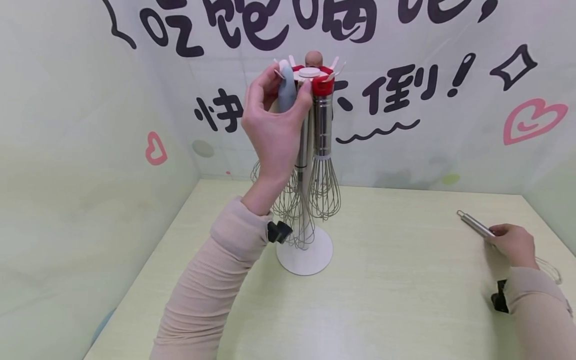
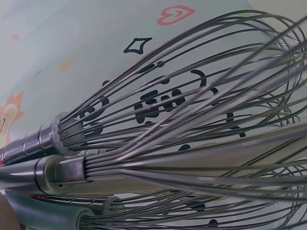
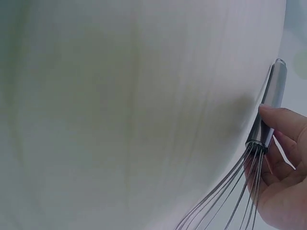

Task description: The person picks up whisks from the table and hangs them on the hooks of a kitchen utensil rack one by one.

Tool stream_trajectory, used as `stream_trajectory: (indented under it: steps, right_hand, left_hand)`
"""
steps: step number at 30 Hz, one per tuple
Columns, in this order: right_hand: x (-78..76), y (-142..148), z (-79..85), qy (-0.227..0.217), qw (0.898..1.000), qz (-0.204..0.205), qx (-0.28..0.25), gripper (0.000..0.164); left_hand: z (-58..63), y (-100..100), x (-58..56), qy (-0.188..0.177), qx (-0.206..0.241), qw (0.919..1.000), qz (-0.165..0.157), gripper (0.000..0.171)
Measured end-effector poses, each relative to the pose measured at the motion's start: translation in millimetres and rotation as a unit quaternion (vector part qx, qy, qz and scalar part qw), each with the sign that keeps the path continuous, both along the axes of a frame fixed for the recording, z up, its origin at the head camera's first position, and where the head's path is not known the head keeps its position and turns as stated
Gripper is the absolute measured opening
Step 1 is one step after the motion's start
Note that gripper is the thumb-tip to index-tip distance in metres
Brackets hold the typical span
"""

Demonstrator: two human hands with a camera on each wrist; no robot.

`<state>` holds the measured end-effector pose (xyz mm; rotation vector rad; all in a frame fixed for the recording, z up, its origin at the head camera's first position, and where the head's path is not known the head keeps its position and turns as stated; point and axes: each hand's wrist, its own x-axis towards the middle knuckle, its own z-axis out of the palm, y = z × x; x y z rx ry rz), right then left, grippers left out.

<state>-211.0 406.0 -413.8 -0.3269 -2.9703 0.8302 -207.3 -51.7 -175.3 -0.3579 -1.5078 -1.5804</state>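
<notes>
At the top of a white whisk stand (image 1: pixel 315 262), my left hand (image 1: pixel 275 130) grips a whisk by its blue-grey handle (image 1: pixel 286 95), thumb near the white hub (image 1: pixel 309 73). Steel whisks hang on the stand, one with a red-topped handle (image 1: pixel 323 125). Their wire loops (image 2: pixel 201 91) fill the left wrist view, where the blue-grey handle (image 2: pixel 53 213) shows at lower left. On the right of the table, my right hand (image 1: pixel 517 245) holds a steel whisk (image 3: pixel 274 91) by the handle, near where the wires begin. That whisk's loop end is partly hidden behind the wrist in the head view.
The pale wooden table (image 1: pixel 396 280) reaches back to a white printed backdrop (image 1: pixel 405 160) with black lettering and pink hearts. White hooks ring the stand's top, with a brown rounded knob (image 1: pixel 313 58) behind it. Side panels flank the table.
</notes>
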Motion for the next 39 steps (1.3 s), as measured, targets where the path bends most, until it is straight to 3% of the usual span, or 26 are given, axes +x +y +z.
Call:
stream_trajectory:
  steps: [15, 26, 32, 39]
  right_hand:
    - [-13.2, -25.4, 21.9, 0.049, 0.998, -0.006, -0.037, 0.040]
    - [-23.9, -58.4, 52.4, 0.096, 0.986, -0.005, -0.135, 0.052]
    - [-25.5, -83.0, 73.3, 0.121, 0.975, 0.001, -0.185, 0.019]
    - [-24.8, -115.0, 95.1, 0.143, 0.965, 0.016, -0.218, 0.018]
  left_hand:
    - [0.0, -0.3, -1.5, 0.005, -0.006, 0.9999, 0.015, 0.049]
    - [0.2, -0.8, -3.1, 0.008, 0.013, 0.9999, 0.001, 0.049]
    - [2.6, -2.1, -2.5, -0.018, 0.023, 0.9995, -0.010, 0.049]
    - [4.3, -4.0, -5.4, -0.037, 0.024, 0.9988, -0.022, 0.049]
